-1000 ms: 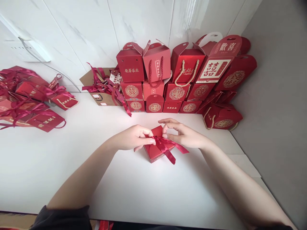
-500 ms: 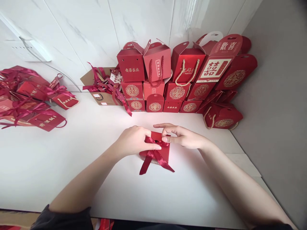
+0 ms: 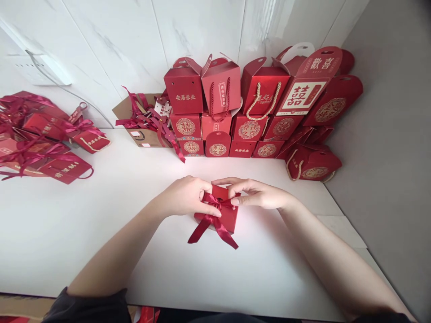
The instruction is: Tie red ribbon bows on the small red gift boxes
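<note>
Our left hand (image 3: pixel 188 196) is clamped on the ribbon (image 3: pixel 226 235), its thumb laid across the bow near the knot and its fingers curled behind the left side. Our right hand (image 3: pixel 258 194) has its thumb and a bent finger together on the bow's right side, another finger stretched over the far edge of the red box (image 3: pixel 230 220). The box sits between our hands on the white table (image 3: pixel 57 229), the glossy bow on top and its two tails spread down toward us; a dark opening shows just beyond the knot.

Bare forearms reach in from both lower sides, with a dark sleeve (image 3: pixel 92 308) at our left elbow. Beyond our hands, we face stacked red boxes (image 3: pixel 183 102) near the tiled wall (image 3: pixel 198 31), many bearing gold lettering or round emblems, some with rope handles. A rope-handled box (image 3: pixel 321 160) stands at the right end of the stack, near a grey wall (image 3: pixel 393 134). Just left of the stack, an open cardboard carton (image 3: pixel 153 140) is heaped with ribbons and tags, one strip trailing over its side. Farther left lies a cluster of ribboned boxes (image 3: pixel 65 168). Above them, a thin cord (image 3: pixel 94 107) hangs from a white socket panel (image 3: pixel 43 75).
</note>
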Available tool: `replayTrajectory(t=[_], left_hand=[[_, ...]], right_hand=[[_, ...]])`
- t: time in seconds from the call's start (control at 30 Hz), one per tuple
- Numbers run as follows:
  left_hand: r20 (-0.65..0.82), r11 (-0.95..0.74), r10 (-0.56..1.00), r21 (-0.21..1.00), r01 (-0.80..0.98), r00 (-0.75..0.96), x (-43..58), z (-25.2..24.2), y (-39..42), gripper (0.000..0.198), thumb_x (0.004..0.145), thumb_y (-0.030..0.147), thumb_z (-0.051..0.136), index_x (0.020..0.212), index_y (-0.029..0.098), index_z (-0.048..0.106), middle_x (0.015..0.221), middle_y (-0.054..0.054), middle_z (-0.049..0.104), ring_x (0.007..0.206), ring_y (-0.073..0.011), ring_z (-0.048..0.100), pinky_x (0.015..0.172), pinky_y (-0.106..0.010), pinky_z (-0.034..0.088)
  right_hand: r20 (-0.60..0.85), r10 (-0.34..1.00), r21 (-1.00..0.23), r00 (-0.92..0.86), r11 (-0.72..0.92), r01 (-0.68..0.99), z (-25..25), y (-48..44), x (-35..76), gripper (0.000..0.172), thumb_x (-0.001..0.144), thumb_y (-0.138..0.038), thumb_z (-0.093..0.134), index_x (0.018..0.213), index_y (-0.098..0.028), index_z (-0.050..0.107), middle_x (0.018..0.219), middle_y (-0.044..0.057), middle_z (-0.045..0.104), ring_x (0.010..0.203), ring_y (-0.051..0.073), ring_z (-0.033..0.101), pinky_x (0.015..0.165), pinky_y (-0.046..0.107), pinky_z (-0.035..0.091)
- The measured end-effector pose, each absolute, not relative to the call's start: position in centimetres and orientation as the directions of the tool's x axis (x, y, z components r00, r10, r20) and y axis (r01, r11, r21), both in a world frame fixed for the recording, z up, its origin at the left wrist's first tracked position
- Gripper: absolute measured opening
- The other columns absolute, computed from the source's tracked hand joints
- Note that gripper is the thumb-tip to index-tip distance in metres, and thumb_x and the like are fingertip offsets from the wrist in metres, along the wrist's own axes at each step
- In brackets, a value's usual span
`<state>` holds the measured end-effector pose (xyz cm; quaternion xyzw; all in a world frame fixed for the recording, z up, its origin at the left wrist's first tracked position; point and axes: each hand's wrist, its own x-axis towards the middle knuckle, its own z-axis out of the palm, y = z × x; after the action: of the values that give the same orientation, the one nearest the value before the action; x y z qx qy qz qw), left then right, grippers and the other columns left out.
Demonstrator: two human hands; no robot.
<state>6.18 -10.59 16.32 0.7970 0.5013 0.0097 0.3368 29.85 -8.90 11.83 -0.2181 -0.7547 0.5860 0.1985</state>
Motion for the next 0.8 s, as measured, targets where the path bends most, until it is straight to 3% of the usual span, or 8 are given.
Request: replayTrajectory(t=[0.17, 0.33, 0.5, 0.8], left_hand=[[-0.336, -0.242, 0.809, 0.558, 0.794, 0.483, 6.2, 16.2, -10.4, 0.057, 0.058, 0.066, 0.072, 0.056, 0.019, 0.040, 0.050, 0.005, 0.043, 0.045, -0.0089, 0.035, 0.043, -0.025, 0.021], [-0.338, -0.193, 0.775, 0.678, 0.709, 0.534, 5.6, 15.2, -9.1, 0.054, 0.059, 0.058, 0.075, 0.057, 0.018, 0.040, 0.054, 0.005, 0.042, 0.050, -0.0085, 0.036, 0.046, -0.023, 0.023], [-0.327, -0.133, 0.644, 0.842, 0.522, 0.692, 4.8, 14.0, -7.5, 0.038, 0.063, 0.044, 0.078, 0.063, 0.016, 0.051, 0.059, 0.005, 0.048, 0.054, -0.0085, 0.043, 0.050, -0.022, 0.031], [-0.312, -0.062, 0.596, 0.901, 0.430, 0.740, 4.6, 13.3, -6.9, 0.028, 0.069, 0.038, 0.075, 0.074, 0.015, 0.061, 0.064, 0.002, 0.058, 0.059, -0.0107, 0.053, 0.054, -0.022, 0.039]], right_hand=[[0.069, 0.601, -0.981, -0.796, 0.187, 0.056, 10.7, -8.5, 29.5, 0.024, 0.086, -0.039, 0.065, 0.074, -0.018, 0.062, 0.141, 0.009, 0.047, 0.128, 0.024, 0.046, 0.102, 0.040, 0.037], [0.107, 0.632, -0.980, -0.768, 0.197, 0.026, 9.7, -8.2, 29.3, 0.027, 0.086, -0.039, 0.064, 0.072, -0.017, 0.059, 0.140, 0.010, 0.048, 0.125, 0.024, 0.048, 0.100, 0.039, 0.037], [0.142, 0.657, -0.982, -0.741, 0.188, -0.022, 9.1, -7.9, 29.4, 0.028, 0.088, -0.038, 0.063, 0.070, -0.017, 0.056, 0.138, 0.010, 0.049, 0.127, 0.024, 0.048, 0.101, 0.038, 0.037], [0.144, 0.703, -0.989, -0.697, 0.115, -0.088, 8.5, -7.8, 29.4, 0.030, 0.086, -0.040, 0.064, 0.068, -0.018, 0.056, 0.137, 0.008, 0.052, 0.126, 0.025, 0.049, 0.105, 0.041, 0.034]])
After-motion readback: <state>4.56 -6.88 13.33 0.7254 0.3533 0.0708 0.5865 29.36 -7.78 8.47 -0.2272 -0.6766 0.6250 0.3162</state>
